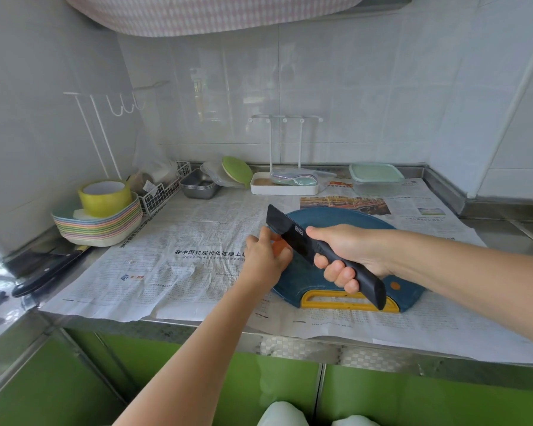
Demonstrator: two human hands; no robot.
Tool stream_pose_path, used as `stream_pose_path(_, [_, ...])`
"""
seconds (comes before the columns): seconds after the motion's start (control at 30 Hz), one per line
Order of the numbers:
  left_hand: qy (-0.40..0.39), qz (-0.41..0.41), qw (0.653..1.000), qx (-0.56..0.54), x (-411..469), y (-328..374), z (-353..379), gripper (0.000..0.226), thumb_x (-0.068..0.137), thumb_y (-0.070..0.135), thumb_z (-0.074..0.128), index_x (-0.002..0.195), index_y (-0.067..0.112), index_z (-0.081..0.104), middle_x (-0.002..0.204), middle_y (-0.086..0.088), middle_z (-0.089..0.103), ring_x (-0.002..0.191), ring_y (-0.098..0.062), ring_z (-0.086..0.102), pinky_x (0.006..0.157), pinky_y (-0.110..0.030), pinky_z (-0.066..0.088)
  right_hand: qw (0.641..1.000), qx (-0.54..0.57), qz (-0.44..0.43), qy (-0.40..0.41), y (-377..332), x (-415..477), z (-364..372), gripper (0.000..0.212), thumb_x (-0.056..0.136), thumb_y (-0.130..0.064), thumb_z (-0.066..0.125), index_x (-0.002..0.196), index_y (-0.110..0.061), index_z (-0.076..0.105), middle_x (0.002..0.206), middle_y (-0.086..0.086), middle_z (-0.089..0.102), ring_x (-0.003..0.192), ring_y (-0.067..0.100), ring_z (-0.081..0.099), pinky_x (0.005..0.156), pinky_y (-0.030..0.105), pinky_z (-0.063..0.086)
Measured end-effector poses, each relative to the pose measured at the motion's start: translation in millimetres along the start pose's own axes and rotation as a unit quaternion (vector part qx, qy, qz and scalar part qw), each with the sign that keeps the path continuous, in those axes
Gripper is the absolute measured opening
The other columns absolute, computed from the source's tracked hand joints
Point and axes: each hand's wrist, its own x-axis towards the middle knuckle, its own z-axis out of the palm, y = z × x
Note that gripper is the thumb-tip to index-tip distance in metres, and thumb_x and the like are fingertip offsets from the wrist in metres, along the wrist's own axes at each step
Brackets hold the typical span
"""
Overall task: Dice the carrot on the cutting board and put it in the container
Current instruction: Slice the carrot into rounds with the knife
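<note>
A round blue cutting board (336,218) with a yellow handle lies on the newspaper-covered counter. At its left edge my left hand (266,256) curls round an orange carrot (280,248), most of it hidden by my fingers. My right hand (348,252) grips the handle of a black knife (293,233), whose blade angles up and left over the carrot. One small orange carrot piece (394,285) lies on the board near the handle. A clear container with a pale green lid (376,176) stands at the back right.
A stack of pastel plates (99,224) with a roll of yellow tape (105,195) sits at the left, a second dark knife (48,270) in front of it. A wire basket (163,192), grey tray (199,186) and white rack (285,184) line the back wall.
</note>
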Motion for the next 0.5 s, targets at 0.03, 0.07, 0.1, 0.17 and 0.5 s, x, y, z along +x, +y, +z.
stream_pose_path(0.03, [-0.002,0.004,1.000,0.003,0.1,-0.5,-0.5,0.033,0.090,0.023,0.055,0.121,0.014,0.045,0.108,-0.005,0.034,0.108,-0.030,0.044,0.090,-0.034,0.040,1.000,-0.004,0.001,0.000,-0.7,1.0,0.0,0.059,0.098,-0.065,0.028,0.069,-0.016,0.041,0.045,-0.003,0.033,0.032,0.010,0.029,0.034,0.016,0.030])
stream_pose_path(0.07, [-0.004,0.007,1.000,0.005,0.2,-1.2,-0.9,0.034,0.091,0.023,0.055,0.122,0.013,0.045,0.109,-0.006,0.034,0.109,-0.030,0.043,0.090,-0.034,0.039,1.000,-0.008,0.002,0.000,-1.5,2.1,0.3,0.059,0.098,-0.065,0.028,0.069,-0.016,0.041,0.046,-0.003,0.033,0.032,0.010,0.029,0.034,0.016,0.030])
stream_pose_path(0.1, [-0.006,0.010,1.000,0.006,0.3,-1.7,-1.3,0.035,0.091,0.023,0.055,0.122,0.013,0.044,0.109,-0.006,0.034,0.109,-0.030,0.042,0.091,-0.033,0.038,1.000,-0.010,0.003,0.000,-1.8,2.9,0.6,0.059,0.098,-0.065,0.027,0.069,-0.016,0.041,0.046,-0.003,0.033,0.032,0.010,0.029,0.034,0.016,0.030])
stream_pose_path(0.17, [-0.008,0.012,1.000,0.007,0.8,-3.2,-1.5,0.035,0.091,0.023,0.055,0.122,0.013,0.044,0.110,-0.007,0.034,0.109,-0.029,0.041,0.090,-0.031,0.037,1.000,-0.010,0.004,-0.002,-1.3,5.3,2.1,0.059,0.098,-0.066,0.027,0.069,-0.016,0.041,0.046,-0.003,0.032,0.032,0.010,0.029,0.034,0.015,0.030])
stream_pose_path(0.5, [-0.016,0.011,1.000,0.020,3.6,-4.1,-1.4,0.034,0.089,0.022,0.056,0.120,0.013,0.045,0.114,-0.016,0.040,0.109,-0.030,0.038,0.092,-0.038,0.038,1.000,0.000,0.008,-0.006,1.0,17.0,3.4,0.060,0.096,-0.067,0.028,0.068,-0.016,0.041,0.045,-0.002,0.033,0.032,0.011,0.030,0.036,0.015,0.031])
